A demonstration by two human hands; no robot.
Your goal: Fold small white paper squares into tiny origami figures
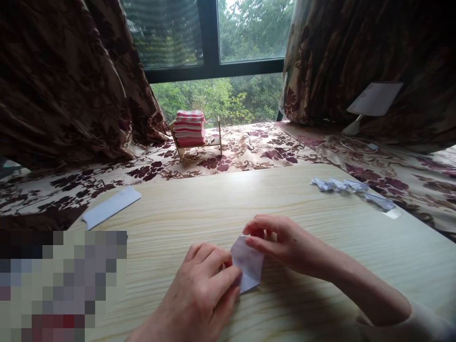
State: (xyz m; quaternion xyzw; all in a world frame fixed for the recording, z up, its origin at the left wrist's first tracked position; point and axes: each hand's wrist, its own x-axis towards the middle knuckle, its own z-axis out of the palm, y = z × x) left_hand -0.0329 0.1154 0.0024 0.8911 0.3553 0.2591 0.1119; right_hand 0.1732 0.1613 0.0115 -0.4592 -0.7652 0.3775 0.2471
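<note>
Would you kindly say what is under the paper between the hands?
The table shows beside the paper; whatever lies directly beneath is covered, and the left hand hides some of the paper's edge.

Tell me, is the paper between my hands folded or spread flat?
Folded, at least partly: the paper shows a slanted upper corner and a crease near its lower edge.

Bare hands (204, 285); right forearm (363, 287) bare up to pale, loose sleeve (418, 325).

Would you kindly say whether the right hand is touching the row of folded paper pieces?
Apart; the head view shows bare tabletop between the right hand and the folded pieces.
</note>
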